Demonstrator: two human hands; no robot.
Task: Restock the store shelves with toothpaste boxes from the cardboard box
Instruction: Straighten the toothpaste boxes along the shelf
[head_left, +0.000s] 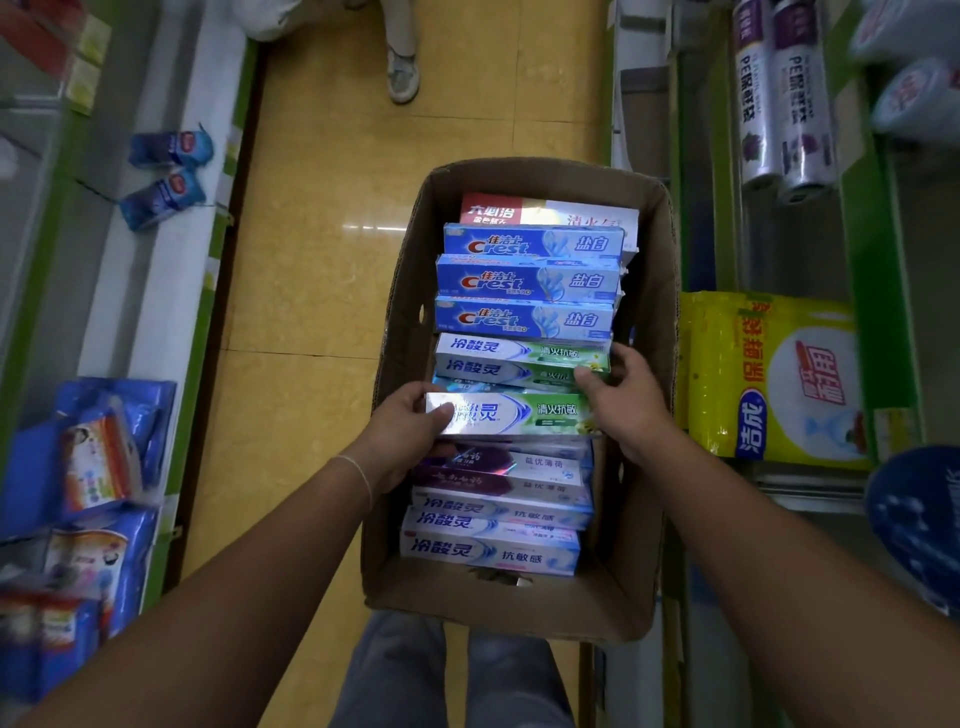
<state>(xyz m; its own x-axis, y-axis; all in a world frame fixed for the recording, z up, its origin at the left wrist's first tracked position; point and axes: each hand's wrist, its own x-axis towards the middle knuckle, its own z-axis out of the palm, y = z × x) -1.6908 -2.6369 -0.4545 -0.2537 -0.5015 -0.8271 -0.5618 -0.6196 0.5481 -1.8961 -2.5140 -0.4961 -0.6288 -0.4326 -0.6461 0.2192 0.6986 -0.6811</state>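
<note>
An open cardboard box (400, 332) stands on the aisle floor, filled with a row of toothpaste boxes. Blue Crest boxes (530, 283) lie in its far half; white-and-blue boxes (493, 551) lie nearest me. A white-and-green toothpaste box (519, 413) is lifted slightly above the row. My left hand (402, 436) grips its left end, thumb on top. My right hand (628, 400) grips its right end, fingers curled over the neighbouring green boxes (519, 361).
Shelves flank the narrow yellow-tiled aisle. The left shelves hold blue packets (166, 176) and bagged goods (98, 457). On the right are a yellow bag pack (769, 379) and cling-film rolls (779, 104). A person's shoe (402, 78) stands farther down the aisle.
</note>
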